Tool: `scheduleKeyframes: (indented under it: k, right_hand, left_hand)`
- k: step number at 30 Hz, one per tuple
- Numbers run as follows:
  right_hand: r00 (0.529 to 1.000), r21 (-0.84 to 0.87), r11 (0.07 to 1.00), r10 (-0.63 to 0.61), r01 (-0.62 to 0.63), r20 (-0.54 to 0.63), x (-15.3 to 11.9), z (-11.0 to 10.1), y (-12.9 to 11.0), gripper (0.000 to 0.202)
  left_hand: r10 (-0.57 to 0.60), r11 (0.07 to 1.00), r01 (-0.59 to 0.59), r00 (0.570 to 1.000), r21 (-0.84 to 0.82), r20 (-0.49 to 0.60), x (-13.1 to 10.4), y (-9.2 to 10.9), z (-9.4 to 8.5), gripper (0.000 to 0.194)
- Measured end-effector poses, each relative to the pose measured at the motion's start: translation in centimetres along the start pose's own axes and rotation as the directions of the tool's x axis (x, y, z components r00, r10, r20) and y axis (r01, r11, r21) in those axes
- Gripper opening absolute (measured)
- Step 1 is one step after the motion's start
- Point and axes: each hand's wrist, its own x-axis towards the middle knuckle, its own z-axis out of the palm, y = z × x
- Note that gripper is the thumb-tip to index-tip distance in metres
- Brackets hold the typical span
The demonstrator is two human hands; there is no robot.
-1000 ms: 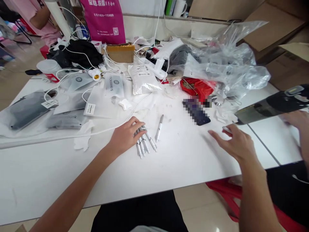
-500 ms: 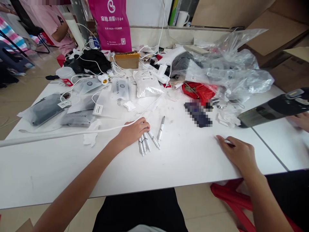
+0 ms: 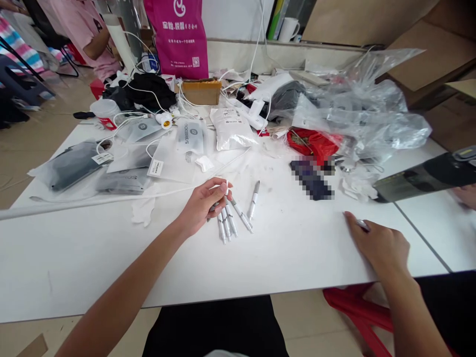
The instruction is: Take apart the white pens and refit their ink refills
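My left hand (image 3: 204, 204) is raised just over a group of pens, thumb and fingers pinched on a small white pen part (image 3: 226, 188). Under and beside that hand lie several white pens with grey grips (image 3: 227, 225), side by side on the table. One more pen (image 3: 254, 200) lies a little apart to their right, its grey tip pointing away from me. At the right, my right hand (image 3: 379, 243) rests on the table, closed around a pen (image 3: 363, 225); only its silvery end shows, the rest hidden by the fingers.
Packaged items in frosted bags (image 3: 122, 181) lie at the left, a white cable crossing near them. A white parcel (image 3: 232, 130), red bag (image 3: 314, 144) and clear plastic (image 3: 372, 114) fill the back. A dark bottle (image 3: 424, 176) is at right, near another person's hand (image 3: 464, 194).
My left hand has lifted off the pens and turned, now showing the white pen part in its pinch. My right hand has tilted, exposing the silvery pen end. The view has shifted slightly.
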Motion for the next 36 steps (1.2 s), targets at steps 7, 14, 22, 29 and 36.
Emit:
scheduleKeyframes:
  k: [7, 14, 22, 29, 36]
  right_hand:
    - [0.996, 0.056, 0.995, -0.083, 0.084, -0.025, -0.5, 0.6, 0.9, 0.044]
    - [0.986, 0.247, 0.968, 0.001, 0.040, -0.166, -1.2, 0.1, 2.8, 0.030]
    - [0.995, 0.003, 0.995, -0.097, 0.097, -0.019, -1.0, 1.9, 5.7, 0.032]
    - [0.969, 0.250, 0.937, -0.223, 0.243, -0.104, -1.7, 1.9, 2.3, 0.042]
    - [0.902, 0.985, 0.133, -0.431, 0.105, -0.038, -4.7, 0.7, -17.2, 0.053]
  left_hand:
    - [0.015, 0.998, -0.014, 1.000, -0.065, 0.008, -0.1, -0.5, -0.8, 0.038]
    - [-0.006, 0.999, 0.005, 1.000, -0.043, -0.004, -0.1, -0.6, -1.1, 0.037]
    - [-0.001, 1.000, 0.002, 0.999, -0.003, 0.038, -0.4, -0.5, -1.2, 0.034]
    - [-0.084, 0.980, 0.094, 0.995, -0.177, 0.059, -0.2, -0.4, -1.3, 0.039]
    - [-0.066, 0.995, 0.068, 0.997, -0.068, 0.032, -0.1, -0.9, -1.2, 0.037]
